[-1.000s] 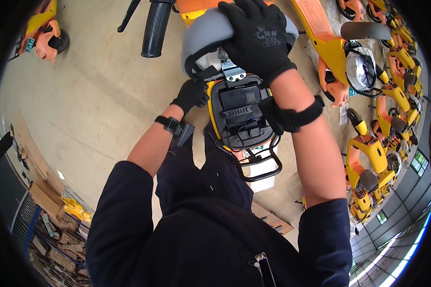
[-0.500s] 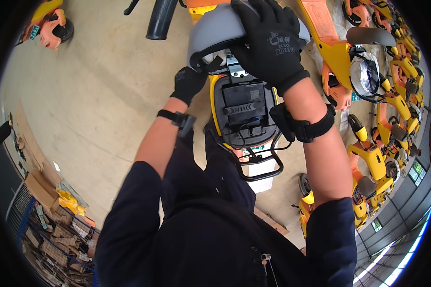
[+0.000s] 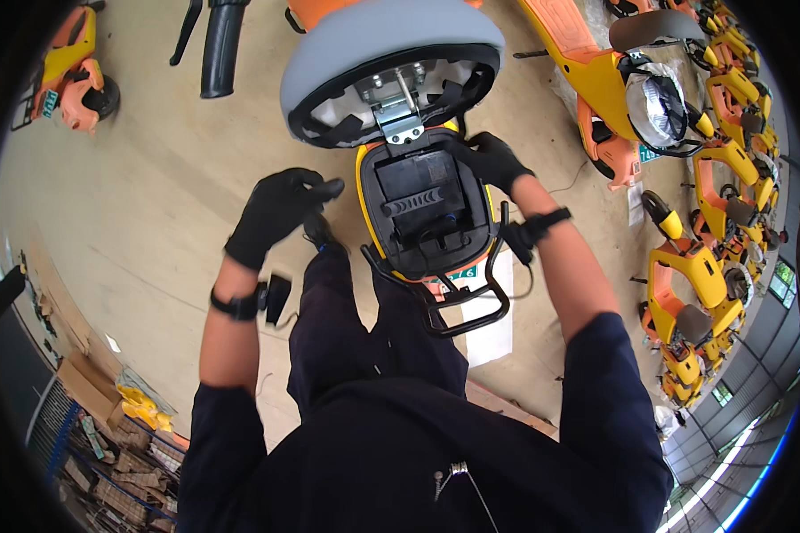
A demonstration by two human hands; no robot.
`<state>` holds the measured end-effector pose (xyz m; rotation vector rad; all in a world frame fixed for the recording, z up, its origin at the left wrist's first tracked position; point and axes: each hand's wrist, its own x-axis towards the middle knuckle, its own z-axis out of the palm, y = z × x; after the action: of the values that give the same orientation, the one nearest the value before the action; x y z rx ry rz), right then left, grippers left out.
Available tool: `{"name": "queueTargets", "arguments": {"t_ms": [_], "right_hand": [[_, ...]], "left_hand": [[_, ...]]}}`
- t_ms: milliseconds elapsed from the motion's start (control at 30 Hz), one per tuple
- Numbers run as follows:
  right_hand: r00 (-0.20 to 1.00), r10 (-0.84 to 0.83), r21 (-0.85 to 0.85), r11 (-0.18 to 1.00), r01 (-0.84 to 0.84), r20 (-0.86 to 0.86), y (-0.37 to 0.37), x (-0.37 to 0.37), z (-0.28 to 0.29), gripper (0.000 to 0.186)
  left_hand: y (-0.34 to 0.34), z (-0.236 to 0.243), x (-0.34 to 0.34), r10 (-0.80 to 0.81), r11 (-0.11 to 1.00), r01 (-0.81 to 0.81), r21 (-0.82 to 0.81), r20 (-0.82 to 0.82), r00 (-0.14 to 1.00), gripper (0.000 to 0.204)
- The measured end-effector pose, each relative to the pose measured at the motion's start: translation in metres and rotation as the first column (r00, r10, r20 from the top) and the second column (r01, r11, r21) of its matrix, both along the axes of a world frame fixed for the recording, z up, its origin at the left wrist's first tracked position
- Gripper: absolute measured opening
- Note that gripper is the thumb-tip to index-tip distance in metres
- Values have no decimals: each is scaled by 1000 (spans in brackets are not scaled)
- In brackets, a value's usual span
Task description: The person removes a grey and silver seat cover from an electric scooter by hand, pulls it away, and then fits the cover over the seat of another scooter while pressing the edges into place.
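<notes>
Head view. Under-seat compartment (image 3: pixel 481 222): one, at centre, just beyond the person's legs, yellow-edged. Contents: one black block (image 3: pixel 411 178), ribbed grip on its upper face; thin black cable (image 3: pixel 440 242) at its near end.

Grey seat (image 3: pixel 400 34): one, tipped up at the far side of the compartment, underside facing the person. Metal hinge bracket (image 3: pixel 397 123): one, joining seat to compartment; two bolt heads visible on its lower plate.

Gloved hands: two, both black. Right hand (image 3: pixel 489 162) at the far right edge of the compartment, fingers bent, tips over the edge; cannot tell whether they touch or pinch anything. Left hand (image 3: pixel 280 213) well apart, left of the compartment, above the floor; thumb held away from the curled fingers, nothing seen in it. Black wrist straps: two, one per wrist.

Near side of compartment: one black tube rack (image 3: pixel 473 327), one green plate (image 3: pixel 465 274). Far left: one black handlebar grip (image 3: pixel 222 51); beyond it, farther left, one yellow-orange scooter (image 3: pixel 78 86). Right: a row of scooters (image 3: pixel 692 275), overlapping, not countable.

Near left: blue-framed shelving (image 3: pixel 60 441) holding brown pieces, number unclear; just beside it, yellow parts (image 3: pixel 142 407).
</notes>
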<state>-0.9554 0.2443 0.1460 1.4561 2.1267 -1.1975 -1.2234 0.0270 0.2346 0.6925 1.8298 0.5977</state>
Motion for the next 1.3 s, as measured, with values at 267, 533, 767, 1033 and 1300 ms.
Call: {"name": "queueTargets", "arguments": {"t_ms": [267,533,767,1033,1300], "right_hand": [[952,-306,148,942,300,22,41,-34,-92,53],[987,-150,194,968,157,-50,22,-46,-68,44],[955,-285,7,958,287,-78,23,-37,-25,62],[983,57,367,923,-119,175,49,-32,20,28],[949,246,279,914,-295,198,58,-35,16,33]], "left_hand": [[95,109,-6,268,532,588,609,-780,566,62],[143,39,-7,158,691,544,476,-834,528,66],[134,40,-6,113,670,549,500,-799,590,67],[138,42,2,118,675,551,491,-809,576,67],[131,45,4,107,714,525,463,-813,572,66]]}}
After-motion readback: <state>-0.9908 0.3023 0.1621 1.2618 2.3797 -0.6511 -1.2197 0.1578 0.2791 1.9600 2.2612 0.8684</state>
